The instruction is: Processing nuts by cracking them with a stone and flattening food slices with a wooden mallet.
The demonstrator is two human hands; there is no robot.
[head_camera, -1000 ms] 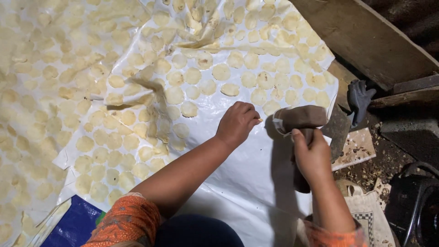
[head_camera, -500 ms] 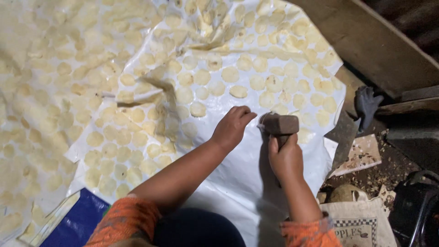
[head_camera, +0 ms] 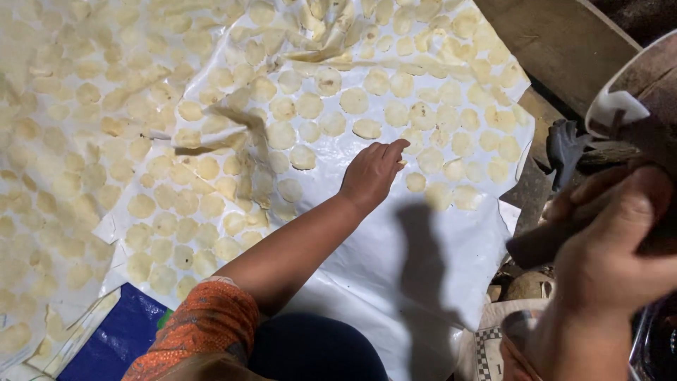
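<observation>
**A:** Head cam, nearest first: the right hand [head_camera: 620, 261] is up close at the lower right, fingers curled tight round a dark brown chunky thing [head_camera: 557, 236], maybe a wooden handle or stamp, too blurry to say. It's lifted well off the sheet, long axis running left-to-right and tilted up to the right.

**B:** And the other one?

**A:** Left hand [head_camera: 371, 173] is stretched out further away, palm down on the white plastic sheet [head_camera: 395, 282], fingers together, tips pinching or pressing a small pale disc [head_camera: 400, 163]. Way nearer the discs than the right hand. The next pale rounds [head_camera: 416, 182] sit just right of its fingertips, and rows more run beyond and to its left.

**B:** Any packaging or labels?

**A:** Blue plastic sheet [head_camera: 116, 335] poking out near the left elbow. Below the right hand, a woven bag [head_camera: 486, 346] with a black-and-white checker edge. Beyond it, a white curved rim [head_camera: 620, 99] and a wooden plank [head_camera: 557, 42].
</observation>
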